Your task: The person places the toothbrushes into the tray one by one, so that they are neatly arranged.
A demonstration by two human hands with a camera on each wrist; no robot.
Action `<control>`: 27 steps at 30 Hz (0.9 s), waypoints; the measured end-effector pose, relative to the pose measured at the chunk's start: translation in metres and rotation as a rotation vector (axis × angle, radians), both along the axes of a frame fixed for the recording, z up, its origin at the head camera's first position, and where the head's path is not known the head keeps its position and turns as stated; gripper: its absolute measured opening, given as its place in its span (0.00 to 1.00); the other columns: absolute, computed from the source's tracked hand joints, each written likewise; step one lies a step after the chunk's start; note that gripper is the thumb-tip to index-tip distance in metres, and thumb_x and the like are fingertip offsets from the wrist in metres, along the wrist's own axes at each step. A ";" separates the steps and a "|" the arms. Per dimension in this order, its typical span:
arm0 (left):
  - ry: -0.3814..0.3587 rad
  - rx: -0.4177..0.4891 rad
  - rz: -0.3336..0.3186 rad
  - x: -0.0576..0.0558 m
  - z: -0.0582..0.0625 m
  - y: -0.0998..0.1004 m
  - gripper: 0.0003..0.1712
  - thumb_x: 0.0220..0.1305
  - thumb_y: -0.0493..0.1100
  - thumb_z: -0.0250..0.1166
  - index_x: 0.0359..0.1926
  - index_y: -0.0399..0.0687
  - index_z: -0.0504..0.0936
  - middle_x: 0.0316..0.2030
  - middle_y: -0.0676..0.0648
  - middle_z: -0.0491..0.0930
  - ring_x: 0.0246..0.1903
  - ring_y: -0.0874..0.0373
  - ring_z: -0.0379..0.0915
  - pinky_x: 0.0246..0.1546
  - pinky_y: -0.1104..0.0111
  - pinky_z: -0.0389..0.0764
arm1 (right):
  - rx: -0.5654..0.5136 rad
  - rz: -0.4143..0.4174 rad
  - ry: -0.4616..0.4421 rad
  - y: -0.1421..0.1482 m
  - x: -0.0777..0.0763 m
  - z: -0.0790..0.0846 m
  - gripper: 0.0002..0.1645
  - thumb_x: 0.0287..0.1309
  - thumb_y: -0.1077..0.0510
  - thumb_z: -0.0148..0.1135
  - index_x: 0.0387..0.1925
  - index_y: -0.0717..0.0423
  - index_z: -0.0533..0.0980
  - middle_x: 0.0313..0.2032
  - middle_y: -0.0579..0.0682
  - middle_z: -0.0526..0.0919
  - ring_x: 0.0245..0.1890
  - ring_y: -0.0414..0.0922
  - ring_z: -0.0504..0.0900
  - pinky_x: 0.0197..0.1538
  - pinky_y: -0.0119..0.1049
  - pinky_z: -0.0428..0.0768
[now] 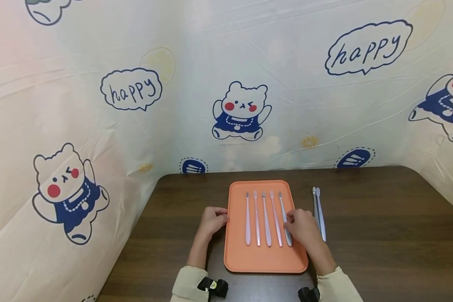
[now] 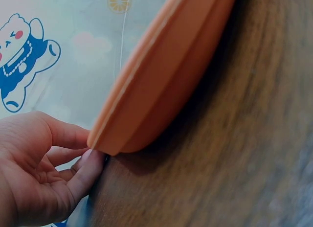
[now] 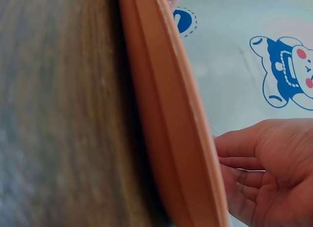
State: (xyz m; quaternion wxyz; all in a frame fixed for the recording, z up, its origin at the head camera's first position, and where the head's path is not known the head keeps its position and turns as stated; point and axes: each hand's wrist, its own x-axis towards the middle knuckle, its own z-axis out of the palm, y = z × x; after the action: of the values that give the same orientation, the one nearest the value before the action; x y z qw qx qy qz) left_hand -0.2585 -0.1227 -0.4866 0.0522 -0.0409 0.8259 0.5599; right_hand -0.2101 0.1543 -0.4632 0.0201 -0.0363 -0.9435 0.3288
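Several toothbrushes [image 1: 267, 228] lie side by side lengthwise on an orange tray [image 1: 264, 262], bristle ends toward the far side. At the tray's left edge, my left hand [image 1: 212, 221] pinches the rim; the left wrist view shows that hand [image 2: 44, 168] with thumb and finger at the corner of the rim. My right hand [image 1: 303, 226] reaches over the right rim, its bent fingertips at the handle of the rightmost blue toothbrush [image 1: 283, 208]. In the right wrist view the tray wall [image 3: 166, 109] hides the fingertips of the right hand [image 3: 274, 168].
Two more toothbrushes [image 1: 322, 218] lie close together on the dark wooden table [image 1: 381, 235], just right of the right hand. Behind the table hangs a pale sheet [image 1: 287, 105] printed with cartoon bears. Black wrist cameras [image 1: 216, 287] sit on both sleeves.
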 end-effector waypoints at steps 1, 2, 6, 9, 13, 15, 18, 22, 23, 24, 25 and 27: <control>-0.001 -0.002 0.002 0.000 0.000 0.000 0.16 0.60 0.31 0.63 0.49 0.28 0.85 0.42 0.34 0.87 0.34 0.57 0.83 0.37 0.65 0.86 | -0.002 0.000 0.001 0.000 0.000 0.000 0.11 0.56 0.66 0.71 0.41 0.66 0.84 0.28 0.53 0.82 0.27 0.44 0.77 0.28 0.34 0.75; 0.000 -0.004 0.001 0.000 0.000 0.000 0.16 0.60 0.31 0.63 0.48 0.28 0.86 0.41 0.34 0.87 0.34 0.57 0.83 0.37 0.65 0.86 | -0.001 0.003 0.005 0.001 0.000 0.000 0.11 0.56 0.66 0.71 0.42 0.67 0.84 0.29 0.53 0.82 0.27 0.44 0.77 0.28 0.34 0.76; 0.007 -0.006 0.003 0.000 0.000 0.000 0.16 0.59 0.31 0.62 0.48 0.28 0.86 0.41 0.35 0.87 0.32 0.59 0.81 0.35 0.67 0.85 | -0.006 0.014 0.018 0.003 0.001 0.002 0.13 0.56 0.65 0.70 0.43 0.68 0.84 0.31 0.55 0.85 0.29 0.44 0.79 0.31 0.37 0.80; 0.010 -0.001 0.004 0.000 0.000 0.001 0.16 0.58 0.30 0.62 0.47 0.28 0.86 0.41 0.34 0.87 0.32 0.59 0.81 0.35 0.67 0.85 | -0.019 0.025 0.021 0.007 0.001 0.004 0.15 0.57 0.64 0.70 0.45 0.69 0.84 0.33 0.56 0.87 0.31 0.45 0.81 0.35 0.41 0.84; 0.012 0.014 0.007 0.000 0.000 0.001 0.16 0.57 0.29 0.62 0.47 0.26 0.85 0.42 0.33 0.86 0.33 0.58 0.82 0.36 0.66 0.86 | -0.046 0.033 0.015 0.011 -0.001 0.003 0.16 0.59 0.63 0.68 0.47 0.69 0.83 0.34 0.57 0.87 0.31 0.45 0.81 0.34 0.38 0.82; 0.012 0.020 0.007 0.000 0.000 0.001 0.17 0.57 0.29 0.62 0.47 0.26 0.85 0.42 0.32 0.86 0.33 0.57 0.83 0.36 0.66 0.86 | -0.061 0.036 0.014 0.013 -0.001 0.003 0.17 0.60 0.63 0.66 0.48 0.69 0.83 0.34 0.57 0.87 0.31 0.44 0.80 0.32 0.36 0.80; 0.012 0.019 0.007 0.000 0.000 0.001 0.17 0.57 0.29 0.62 0.47 0.26 0.85 0.42 0.32 0.86 0.34 0.57 0.83 0.37 0.66 0.86 | -0.079 0.042 0.011 0.015 -0.001 0.003 0.18 0.61 0.63 0.65 0.50 0.69 0.82 0.35 0.57 0.87 0.31 0.44 0.79 0.31 0.34 0.79; 0.004 0.014 0.012 0.000 0.001 0.001 0.17 0.57 0.29 0.62 0.47 0.27 0.85 0.42 0.33 0.86 0.34 0.58 0.83 0.37 0.66 0.86 | -0.100 0.051 0.021 0.018 -0.001 0.004 0.17 0.61 0.62 0.64 0.49 0.68 0.82 0.35 0.57 0.87 0.32 0.45 0.81 0.33 0.37 0.81; 0.002 0.014 0.014 0.000 0.001 0.001 0.17 0.57 0.29 0.62 0.47 0.27 0.85 0.42 0.33 0.86 0.34 0.58 0.83 0.37 0.66 0.86 | -0.105 0.053 0.023 0.019 -0.001 0.004 0.17 0.61 0.62 0.64 0.49 0.68 0.83 0.36 0.57 0.87 0.33 0.46 0.81 0.34 0.37 0.82; -0.003 0.015 0.017 0.000 0.001 0.001 0.17 0.57 0.30 0.62 0.47 0.27 0.85 0.42 0.33 0.86 0.34 0.58 0.83 0.37 0.66 0.86 | -0.109 0.054 0.026 0.020 -0.001 0.004 0.16 0.62 0.62 0.64 0.49 0.68 0.83 0.36 0.57 0.88 0.34 0.46 0.82 0.35 0.38 0.82; -0.003 0.014 0.016 0.000 0.001 0.001 0.16 0.58 0.30 0.62 0.47 0.27 0.86 0.42 0.33 0.86 0.34 0.58 0.83 0.37 0.66 0.86 | -0.114 0.057 0.028 0.021 -0.001 0.004 0.16 0.62 0.62 0.64 0.49 0.68 0.83 0.36 0.58 0.88 0.35 0.47 0.83 0.35 0.38 0.83; -0.004 0.014 0.015 0.000 0.001 0.001 0.16 0.58 0.30 0.62 0.47 0.27 0.86 0.43 0.33 0.86 0.34 0.57 0.83 0.38 0.66 0.87 | -0.122 0.058 0.030 0.024 -0.001 0.003 0.16 0.62 0.63 0.64 0.49 0.68 0.83 0.38 0.59 0.88 0.36 0.48 0.84 0.36 0.39 0.84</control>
State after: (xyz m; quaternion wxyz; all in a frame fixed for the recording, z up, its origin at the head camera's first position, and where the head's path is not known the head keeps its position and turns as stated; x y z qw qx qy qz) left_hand -0.2585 -0.1213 -0.4860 0.0501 -0.0479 0.8215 0.5660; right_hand -0.2113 0.1782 -0.4601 0.0227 -0.0053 -0.9220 0.3865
